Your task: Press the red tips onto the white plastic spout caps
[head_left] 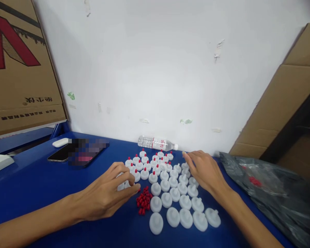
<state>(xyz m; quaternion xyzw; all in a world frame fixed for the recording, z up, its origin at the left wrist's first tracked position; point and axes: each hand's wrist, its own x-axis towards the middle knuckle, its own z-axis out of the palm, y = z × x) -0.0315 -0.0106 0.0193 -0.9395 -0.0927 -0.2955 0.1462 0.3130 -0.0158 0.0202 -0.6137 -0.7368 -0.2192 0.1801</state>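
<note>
My left hand [110, 191] is beside a small pile of red caps [144, 199]. Its fingers are curled and the thumb points toward the caps, with a gap between thumb and forefinger; I see nothing held. White disc-shaped pieces with a short nozzle [185, 218] stand in loose rows on the blue table. Red caps sit on the nozzles of the farther left pieces [153, 177]; the nearer and right-hand ones are bare. My right hand [203, 168] is over the right edge of the rows, fingers stretched forward, holding nothing visible. Some pieces are partly hidden behind both hands.
A clear plastic bottle [157, 143] lies against the white wall. Two phones [58, 155] and a white rounded object [60, 142] are at the left. A dark plastic bag [271, 193] covers the right side; cardboard boxes [23, 86] stand on both sides.
</note>
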